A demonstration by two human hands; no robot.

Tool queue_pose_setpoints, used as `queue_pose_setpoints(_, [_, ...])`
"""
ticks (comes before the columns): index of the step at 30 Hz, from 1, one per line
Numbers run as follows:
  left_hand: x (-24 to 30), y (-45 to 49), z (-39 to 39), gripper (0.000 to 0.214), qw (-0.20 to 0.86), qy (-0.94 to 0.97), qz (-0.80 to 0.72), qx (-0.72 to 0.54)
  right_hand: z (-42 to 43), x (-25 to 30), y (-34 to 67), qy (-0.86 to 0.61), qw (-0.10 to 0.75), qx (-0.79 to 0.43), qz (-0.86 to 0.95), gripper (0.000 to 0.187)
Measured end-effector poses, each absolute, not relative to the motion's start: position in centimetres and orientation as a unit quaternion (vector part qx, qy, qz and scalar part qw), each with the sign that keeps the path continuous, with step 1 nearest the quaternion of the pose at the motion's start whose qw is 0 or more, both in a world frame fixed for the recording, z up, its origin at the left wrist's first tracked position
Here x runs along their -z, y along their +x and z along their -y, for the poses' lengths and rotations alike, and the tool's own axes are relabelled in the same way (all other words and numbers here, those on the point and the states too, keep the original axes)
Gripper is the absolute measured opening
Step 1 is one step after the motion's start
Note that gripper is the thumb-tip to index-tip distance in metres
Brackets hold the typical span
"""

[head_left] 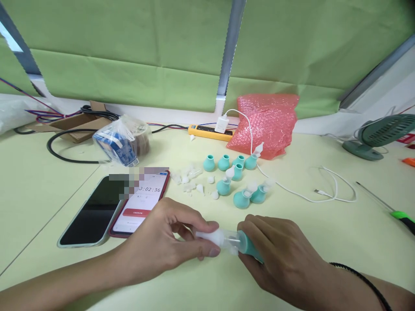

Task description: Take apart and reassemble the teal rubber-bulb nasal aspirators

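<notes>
My left hand (168, 242) pinches the clear plastic tip (218, 238) of a small teal rubber bulb (249, 246). My right hand (279, 259) grips the teal bulb itself, so both hands hold the one piece low over the pale table (48, 190). Just beyond them stand several more teal bulbs (241, 199), some with clear tips fitted, some bare (209, 163). A scatter of loose clear tips (189, 179) lies to their left.
Two phones lie at the left: a dark one (90, 214) and one showing a timer (142, 201). Farther back are a plastic bag with tape rolls (125, 140), a yellow power strip (209, 131), pink bubble wrap (266, 123), a white cable (324, 190), a green fan (379, 136) and a screwdriver (394, 211).
</notes>
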State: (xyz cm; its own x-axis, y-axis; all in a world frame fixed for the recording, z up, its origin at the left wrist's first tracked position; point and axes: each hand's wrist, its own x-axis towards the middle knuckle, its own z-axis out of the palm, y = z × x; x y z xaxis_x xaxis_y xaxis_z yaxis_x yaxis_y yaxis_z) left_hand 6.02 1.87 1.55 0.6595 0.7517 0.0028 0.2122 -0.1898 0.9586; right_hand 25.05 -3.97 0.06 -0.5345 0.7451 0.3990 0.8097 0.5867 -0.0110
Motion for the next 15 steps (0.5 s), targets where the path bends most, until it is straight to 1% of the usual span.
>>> queue_pose_setpoints(2, [-1.71,5.9,-1.89,0.004,0.519,0.761,-0.312,-0.234,4.03,0.1,25.01,-0.441,0.176,0.077,0.877,0.016])
queue_pose_setpoints(5, [-1.69,5.54,-1.78,0.007,0.446,0.825,-0.263,-0.225,4.08,0.24,25.17,-0.437,0.142,0.01,0.888,0.011])
queue_pose_setpoints(7, [-1.58,5.3,-1.65,0.011,0.417,0.852,-0.235,-0.212,4.11,0.28,25.3,-0.442,0.126,-0.033,0.887,0.008])
queue_pose_setpoints(11, [-1.47,5.05,-1.46,0.012,0.405,0.865,-0.215,-0.204,4.16,0.34,25.29,-0.453,0.107,-0.096,0.88,0.005])
queue_pose_setpoints(15, [-1.51,5.05,-1.49,0.012,0.39,0.873,-0.211,-0.204,3.93,0.44,25.06,-0.459,0.082,-0.125,0.876,0.006])
